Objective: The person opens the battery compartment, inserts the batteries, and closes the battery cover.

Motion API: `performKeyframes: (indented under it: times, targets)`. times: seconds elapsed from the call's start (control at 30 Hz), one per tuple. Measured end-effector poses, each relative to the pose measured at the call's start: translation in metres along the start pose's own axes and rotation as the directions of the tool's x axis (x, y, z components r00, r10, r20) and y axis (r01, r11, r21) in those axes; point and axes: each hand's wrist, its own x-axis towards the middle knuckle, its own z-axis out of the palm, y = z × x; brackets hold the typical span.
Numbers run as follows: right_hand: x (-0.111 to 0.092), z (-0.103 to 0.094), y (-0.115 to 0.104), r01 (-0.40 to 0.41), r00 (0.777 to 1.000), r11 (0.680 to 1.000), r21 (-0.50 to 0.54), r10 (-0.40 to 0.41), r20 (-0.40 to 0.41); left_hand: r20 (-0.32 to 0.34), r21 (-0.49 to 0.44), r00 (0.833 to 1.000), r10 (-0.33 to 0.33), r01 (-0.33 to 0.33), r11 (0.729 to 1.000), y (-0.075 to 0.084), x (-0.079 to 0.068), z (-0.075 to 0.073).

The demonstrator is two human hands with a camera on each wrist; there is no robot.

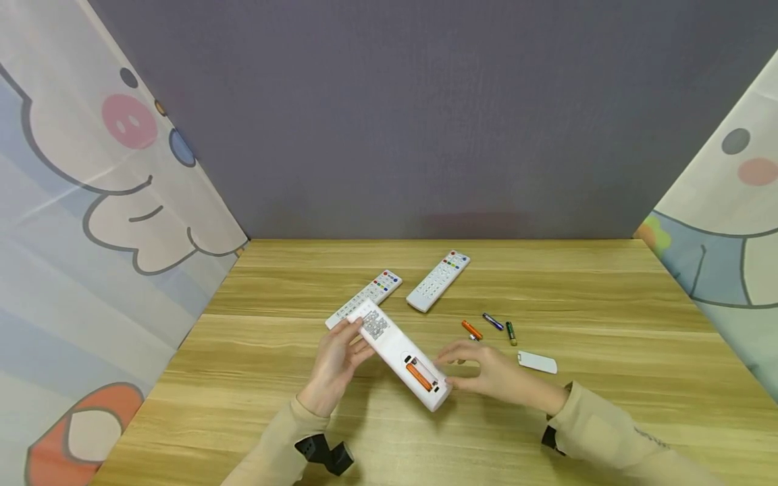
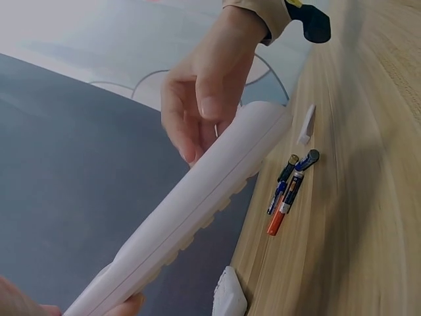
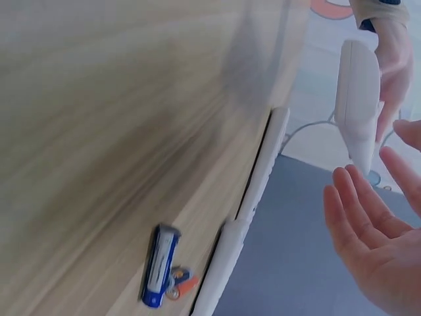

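Observation:
My left hand (image 1: pixel 333 368) grips a white remote control (image 1: pixel 389 347) by its far end, back side up. Its battery compartment is uncovered, and an orange battery (image 1: pixel 419 376) lies in it beside a vacant slot. Close by the compartment is my right hand (image 1: pixel 480 370), fingers loosely bent. The right wrist view shows this hand (image 3: pixel 378 243) with fingers spread and nothing visible in its palm. Beyond it on the table lie an orange battery (image 1: pixel 471 329), a blue battery (image 1: pixel 493 321) and a green battery (image 1: pixel 511 333). A white battery cover (image 1: pixel 537 362) lies to their right.
Two more white remotes lie buttons up on the wooden table (image 1: pixel 243 378): one remote (image 1: pixel 373 290) just behind the held one, another remote (image 1: pixel 439 280) farther right. A grey panel (image 1: pixel 389 121) rises at the back, with printed cloth (image 1: pixel 67 223) at the sides.

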Motion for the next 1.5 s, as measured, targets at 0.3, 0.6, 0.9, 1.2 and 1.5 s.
performKeyframes:
  times: [0.3,0.6,0.9,1.2,1.5]
  targets:
    - [0.004,-0.013,0.011,-0.089,0.996,0.996,0.002,0.089,-0.020,0.004,0.002,1.000,0.001,-0.001,1.000,-0.001,0.001,-0.002]
    - [0.006,-0.019,0.034,-0.190,0.981,0.979,-0.078,0.185,-0.064,-0.009,-0.003,1.000,-0.011,0.011,1.000,-0.002,0.000,-0.003]
    - [0.006,-0.026,0.051,-0.260,0.963,0.965,-0.013,0.259,-0.071,0.004,-0.012,1.000,-0.007,0.007,1.000,-0.003,-0.001,-0.004]
    - [0.011,-0.029,0.063,-0.343,0.938,0.939,0.021,0.344,-0.033,0.010,-0.022,1.000,-0.009,0.009,1.000,-0.003,-0.001,-0.004]
    - [0.016,-0.031,0.075,-0.375,0.927,0.927,-0.011,0.375,0.022,0.015,-0.014,1.000,-0.010,0.010,1.000,-0.004,-0.002,-0.004]
